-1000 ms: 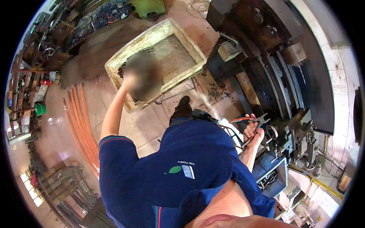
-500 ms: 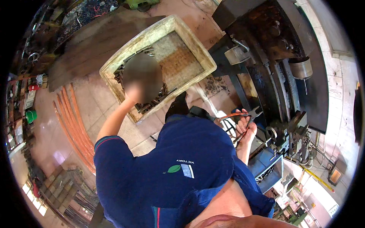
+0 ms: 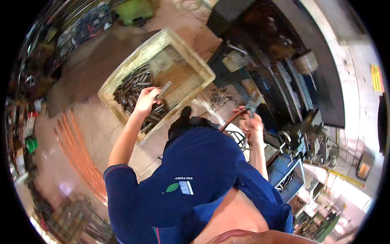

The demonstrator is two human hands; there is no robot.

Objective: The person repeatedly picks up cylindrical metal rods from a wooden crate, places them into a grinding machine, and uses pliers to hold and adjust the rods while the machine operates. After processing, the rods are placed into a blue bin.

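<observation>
My left hand (image 3: 147, 101) is closed on a short grey metal rod (image 3: 164, 89), which sticks out past the thumb and fingers. It is held over a large cream, dirt-stained bin (image 3: 106, 92), whose left part holds a heap of similar short metal rods (image 3: 129, 92). On the right, my right hand (image 3: 252, 125) grips a pair of pliers (image 3: 255, 104) with orange-red handles. Their grey jaws point away from me toward the machine, and motion blurs them. The fingers partly hide the handles.
A dark machine (image 3: 280, 61) with rails and fittings stands at the right. Below it sits a blue bin (image 3: 293, 182) with metal parts inside. Long copper-coloured rods (image 3: 77, 150) lie on the tiled floor at left. A green object (image 3: 134, 11) is at the far edge.
My left hand has come up from the rod heap and now holds one metal rod. My right hand with the pliers has shifted slightly left and away from me. The whole view has moved a little.
</observation>
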